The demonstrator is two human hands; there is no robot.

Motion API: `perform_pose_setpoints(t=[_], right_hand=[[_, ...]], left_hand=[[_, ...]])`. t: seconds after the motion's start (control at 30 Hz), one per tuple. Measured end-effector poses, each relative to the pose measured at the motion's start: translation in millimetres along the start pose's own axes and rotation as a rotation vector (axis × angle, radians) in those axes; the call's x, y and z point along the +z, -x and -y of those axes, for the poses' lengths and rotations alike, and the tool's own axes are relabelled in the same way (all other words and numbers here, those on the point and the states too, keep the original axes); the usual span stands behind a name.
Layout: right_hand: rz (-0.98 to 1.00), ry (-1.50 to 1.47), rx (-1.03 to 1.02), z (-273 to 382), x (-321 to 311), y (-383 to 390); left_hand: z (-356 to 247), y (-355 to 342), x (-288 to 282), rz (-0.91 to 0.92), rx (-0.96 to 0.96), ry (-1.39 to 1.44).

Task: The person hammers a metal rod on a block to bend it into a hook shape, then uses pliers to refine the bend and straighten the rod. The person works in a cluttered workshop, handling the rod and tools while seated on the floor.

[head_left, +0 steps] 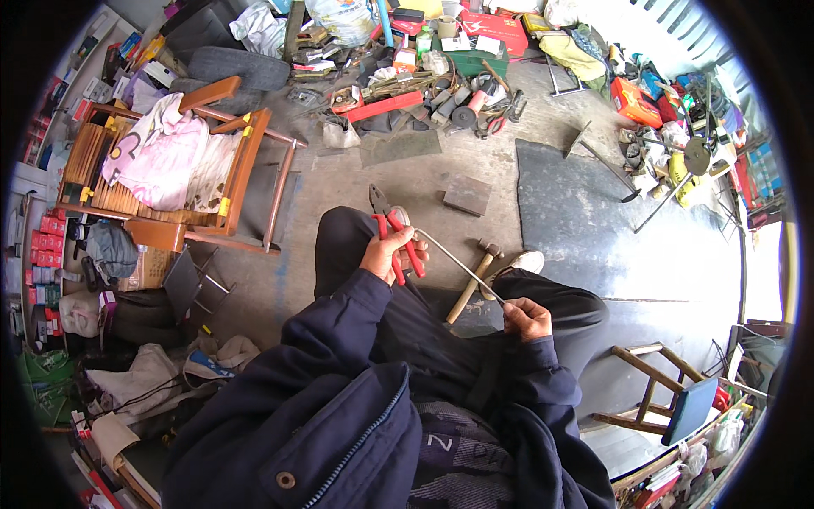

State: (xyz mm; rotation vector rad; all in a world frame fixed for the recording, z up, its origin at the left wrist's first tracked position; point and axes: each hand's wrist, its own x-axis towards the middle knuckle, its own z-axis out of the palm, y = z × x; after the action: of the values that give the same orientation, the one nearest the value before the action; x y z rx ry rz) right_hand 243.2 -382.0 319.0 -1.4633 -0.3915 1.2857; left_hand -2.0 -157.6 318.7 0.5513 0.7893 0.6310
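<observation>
My left hand (388, 254) is closed round a pair of pliers (381, 226) with red handles, their dark jaws pointing up and away from me. A thin metal rod (458, 265), bent near its far end, slants from the fingers of that hand down to the right. Pinched round the rod's near end is my right hand (527, 319). Whether the left fingers also grip the rod's far end is hidden. Beneath the rod lies a hammer (465, 295) with a wooden handle, its head beside my shoe (519, 263).
A flat metal block (466, 196) rests on the floor ahead. To the left stands a wooden chair (246, 170) draped with cloth; at the right is a wooden stool (649, 390) with a blue top. Tools and scrap (407, 93) are heaped at the back, beside a dark floor sheet (577, 220).
</observation>
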Motion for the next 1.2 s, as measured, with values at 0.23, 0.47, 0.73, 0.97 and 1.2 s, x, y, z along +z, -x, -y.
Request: perform_pose_setpoints(t=[0.23, 0.47, 0.73, 0.97, 1.2], right_hand=[[-0.046, -0.216, -0.064, -1.0, -15.9, -2.9], [-0.21, -0.49, -0.221, 4.3, -22.2, -4.3], [-0.291, -0.568, -0.349, 10.3, 11.8, -4.0], [-0.223, -0.553, -0.27, 8.1, 23.0, -3.4], [-0.044, -0.356, -0.172, -2.5, 45.1, 2.9]], left_hand=[[-2.1, 3.6, 6.1, 0.068, -0.039, -0.042], [7.1, 3.7, 12.7, 0.16, -0.162, -0.287], [16.8, 18.5, 31.3, 0.307, -0.26, -0.505], [36.3, 40.1, 48.7, 0.401, -0.3, -0.597], [52.0, 48.3, 54.9, 0.499, -0.243, -0.756]])
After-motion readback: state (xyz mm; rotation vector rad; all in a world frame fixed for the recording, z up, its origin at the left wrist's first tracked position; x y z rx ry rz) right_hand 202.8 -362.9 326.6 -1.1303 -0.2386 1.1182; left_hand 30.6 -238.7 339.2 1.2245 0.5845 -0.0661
